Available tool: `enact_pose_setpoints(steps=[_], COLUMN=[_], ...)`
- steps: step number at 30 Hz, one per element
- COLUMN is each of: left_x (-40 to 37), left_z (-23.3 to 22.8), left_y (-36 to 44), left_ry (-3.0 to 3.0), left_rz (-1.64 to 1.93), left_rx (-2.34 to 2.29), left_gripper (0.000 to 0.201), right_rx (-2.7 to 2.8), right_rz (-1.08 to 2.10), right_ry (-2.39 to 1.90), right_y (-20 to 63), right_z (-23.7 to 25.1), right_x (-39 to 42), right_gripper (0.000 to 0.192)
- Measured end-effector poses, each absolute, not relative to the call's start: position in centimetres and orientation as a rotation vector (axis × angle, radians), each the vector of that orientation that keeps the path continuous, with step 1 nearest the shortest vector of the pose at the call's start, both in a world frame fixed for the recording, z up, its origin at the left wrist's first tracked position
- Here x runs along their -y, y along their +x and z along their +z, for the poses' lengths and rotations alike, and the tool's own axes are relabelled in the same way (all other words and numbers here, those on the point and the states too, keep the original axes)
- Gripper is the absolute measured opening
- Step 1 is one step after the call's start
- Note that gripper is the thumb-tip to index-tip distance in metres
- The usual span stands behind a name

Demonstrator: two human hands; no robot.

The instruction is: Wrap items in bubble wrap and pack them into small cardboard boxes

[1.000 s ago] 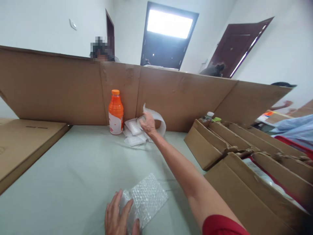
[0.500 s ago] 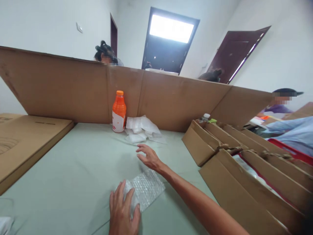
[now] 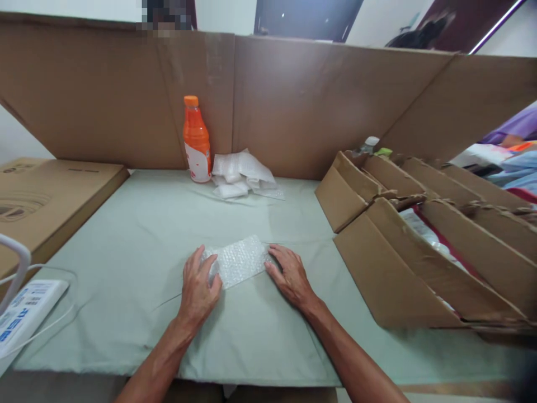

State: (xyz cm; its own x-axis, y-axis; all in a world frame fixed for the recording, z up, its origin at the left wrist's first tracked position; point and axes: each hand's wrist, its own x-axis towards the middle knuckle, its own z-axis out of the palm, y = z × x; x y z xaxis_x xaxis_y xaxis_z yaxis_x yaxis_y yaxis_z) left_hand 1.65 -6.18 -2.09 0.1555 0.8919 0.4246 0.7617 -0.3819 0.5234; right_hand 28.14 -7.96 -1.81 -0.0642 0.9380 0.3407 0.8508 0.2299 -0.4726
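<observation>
A small sheet of clear bubble wrap (image 3: 241, 262) lies on the pale green cloth between my hands. My left hand (image 3: 199, 286) holds its left end, fingers curved over it and thumb at the near edge. At the opposite end, my right hand (image 3: 290, 275) has the right edge between thumb and fingers. Parts of both ends are hidden under my fingertips. Beyond them, an orange bottle (image 3: 196, 140) with a white label stands upright beside a loose pile of folded bubble wrap pieces (image 3: 247, 170).
A cardboard wall (image 3: 314, 106) closes off the back. Open cardboard boxes (image 3: 394, 268) stand in rows on the right, some with contents. On the left are a flat carton (image 3: 62, 196) and a white device (image 3: 31, 313) with a cable. A co-worker's purple sleeve (image 3: 509, 123) shows far right.
My right hand has come down from above the sheet to its right end. My left hand stays at the left end. The view has tilted downward, bringing the table's front edge into sight.
</observation>
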Motion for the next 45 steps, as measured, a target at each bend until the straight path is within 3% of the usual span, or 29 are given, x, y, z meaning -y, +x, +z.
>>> enact_pose_setpoints(steps=[4, 9, 12, 21, 28, 33, 39, 45], left_x=[5.9, 6.4, 7.2, 1.3, -6.9, -7.2, -7.3, -7.4], left_z=[-2.1, -1.2, -0.3, 3.7, 0.6, -2.8, -3.4, -3.7], left_y=[1.6, 1.9, 1.4, -1.6, -1.9, -1.9, -1.4, -1.4], left_ry=[2.060, 1.820, 1.741, 1.797, 1.811, 1.857, 1.901, 1.929], left_rz=[1.045, 1.059, 1.011, 1.260, 1.270, 1.210, 1.191, 1.178], left_rx=[-1.615, -1.545, -1.465, -1.418, -1.605, -1.650, -1.688, -1.705], left_gripper=[0.047, 0.051, 0.053, 0.040, 0.037, 0.032, 0.035, 0.035], right_rx=[1.937, 1.907, 1.915, 2.098, 2.181, 2.233, 2.316, 2.175], right_rz=[0.168, 0.211, 0.251, -0.081, -0.221, -0.301, -0.403, -0.491], right_ry=[-1.661, -1.653, -1.620, -1.513, -1.586, -1.725, -1.771, -1.804], right_y=[27.9, 27.8, 28.1, 24.9, 21.1, 23.1, 23.2, 23.8], right_z=[-1.7, -1.7, -1.1, 6.8, 7.3, 6.8, 7.3, 8.9], right_x=[7.6, 7.9, 7.9, -1.0, -9.2, -13.4, -19.1, -21.1], right_gripper=[0.032, 0.012, 0.011, 0.009, 0.024, 0.028, 0.030, 0.046])
